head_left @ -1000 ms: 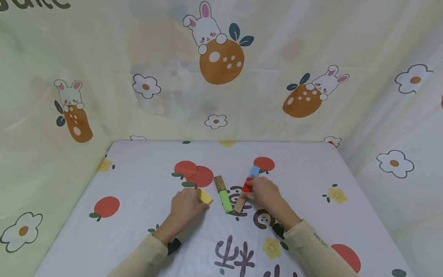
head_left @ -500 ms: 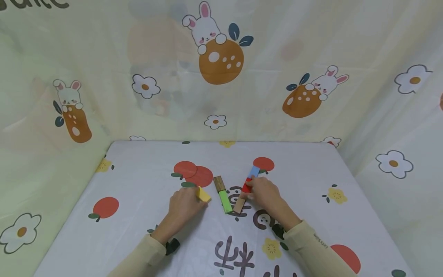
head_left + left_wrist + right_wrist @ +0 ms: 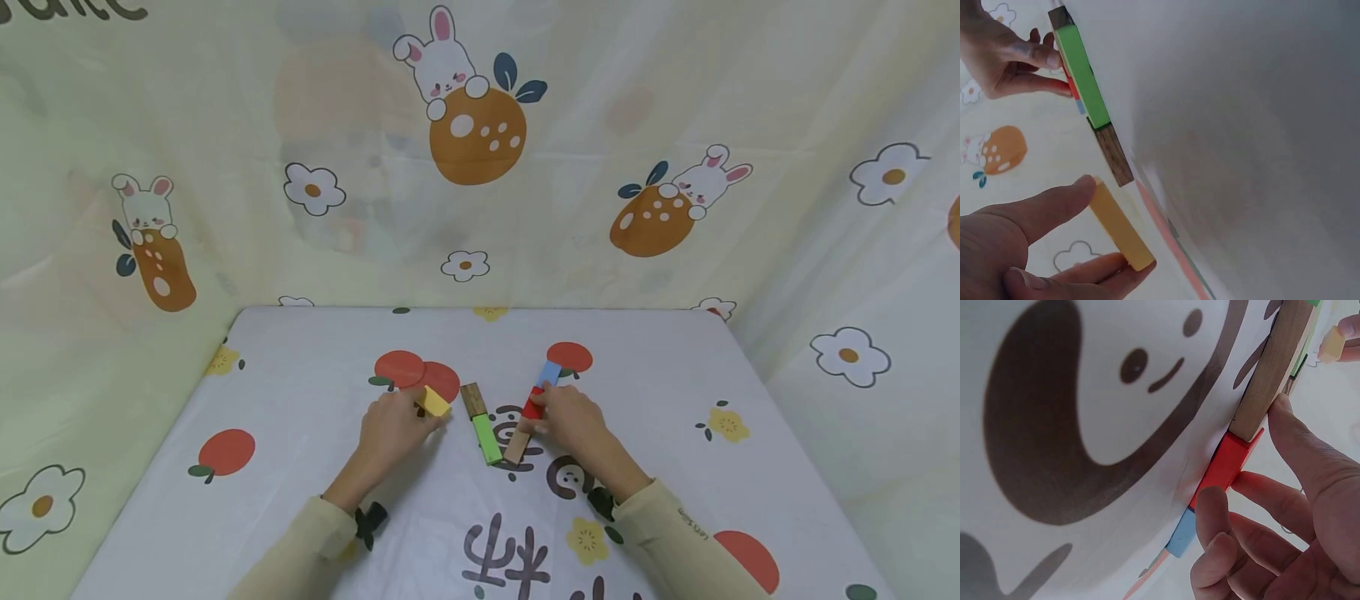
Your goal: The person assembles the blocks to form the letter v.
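Note:
My left hand (image 3: 390, 429) pinches a yellow block (image 3: 1122, 226) between thumb and fingertips, with the block tilted and apart from the others. Beside it on the table, a dark brown wood-grain block (image 3: 473, 400) lies end to end with a green block (image 3: 487, 440). A second slanted row holds a blue block (image 3: 550, 372), a red block (image 3: 1225, 464) and a tan block (image 3: 1272, 375). The two rows form a V that narrows toward me. My right hand (image 3: 573, 417) has its fingers curled around the red block, while its thumb touches the tan one.
The white tabletop cloth (image 3: 300, 467) is printed with apples, flowers and dark lettering. Rabbit-patterned curtains (image 3: 600, 275) enclose the back and both sides. A black strap (image 3: 371, 523) sits on the left wrist.
My left hand has moved slightly away from me and to the left with the yellow block, which has turned a little. My right hand and both rows stay in place.

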{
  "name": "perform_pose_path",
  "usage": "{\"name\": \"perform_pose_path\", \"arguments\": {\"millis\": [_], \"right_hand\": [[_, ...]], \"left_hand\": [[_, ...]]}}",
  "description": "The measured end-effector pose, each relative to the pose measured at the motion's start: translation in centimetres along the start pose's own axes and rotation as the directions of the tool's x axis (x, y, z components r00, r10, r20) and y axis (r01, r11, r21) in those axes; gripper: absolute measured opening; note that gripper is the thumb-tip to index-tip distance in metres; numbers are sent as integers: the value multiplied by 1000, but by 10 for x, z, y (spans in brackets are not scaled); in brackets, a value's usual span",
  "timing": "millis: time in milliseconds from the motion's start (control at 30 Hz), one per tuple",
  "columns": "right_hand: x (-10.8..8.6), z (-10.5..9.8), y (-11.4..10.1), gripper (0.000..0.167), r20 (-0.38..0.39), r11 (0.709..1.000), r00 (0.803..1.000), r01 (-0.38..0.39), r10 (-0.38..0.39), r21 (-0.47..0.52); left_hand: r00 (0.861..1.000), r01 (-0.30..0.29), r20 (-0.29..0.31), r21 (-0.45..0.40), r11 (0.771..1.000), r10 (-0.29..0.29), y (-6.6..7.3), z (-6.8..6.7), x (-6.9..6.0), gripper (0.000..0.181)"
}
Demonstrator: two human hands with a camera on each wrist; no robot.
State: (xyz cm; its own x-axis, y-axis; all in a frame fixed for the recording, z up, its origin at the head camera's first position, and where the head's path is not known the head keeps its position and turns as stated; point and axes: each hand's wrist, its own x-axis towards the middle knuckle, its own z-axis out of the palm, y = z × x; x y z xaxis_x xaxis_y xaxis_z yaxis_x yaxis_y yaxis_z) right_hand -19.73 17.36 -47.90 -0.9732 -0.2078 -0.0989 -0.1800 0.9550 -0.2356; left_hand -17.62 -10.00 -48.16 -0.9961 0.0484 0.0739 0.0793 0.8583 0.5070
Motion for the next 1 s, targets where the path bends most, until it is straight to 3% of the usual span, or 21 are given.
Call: {"name": "perform_pose_path", "arguments": {"millis": [300, 533, 1000], "right_hand": [[0, 0, 0, 55, 8, 1000, 1000, 3, -3, 1], [0, -1, 0, 54, 5, 1000, 1000, 8, -8, -4], [1, -1, 0, 62, 7, 1000, 1000, 3, -3, 4]], "left_hand": [[1000, -12, 2, -31, 999, 12, -6, 2, 12, 37], [999, -34, 16, -78, 996, 35, -5, 1, 27, 58], [994, -80, 70, -82, 993, 86, -5, 12, 56, 56]]}}
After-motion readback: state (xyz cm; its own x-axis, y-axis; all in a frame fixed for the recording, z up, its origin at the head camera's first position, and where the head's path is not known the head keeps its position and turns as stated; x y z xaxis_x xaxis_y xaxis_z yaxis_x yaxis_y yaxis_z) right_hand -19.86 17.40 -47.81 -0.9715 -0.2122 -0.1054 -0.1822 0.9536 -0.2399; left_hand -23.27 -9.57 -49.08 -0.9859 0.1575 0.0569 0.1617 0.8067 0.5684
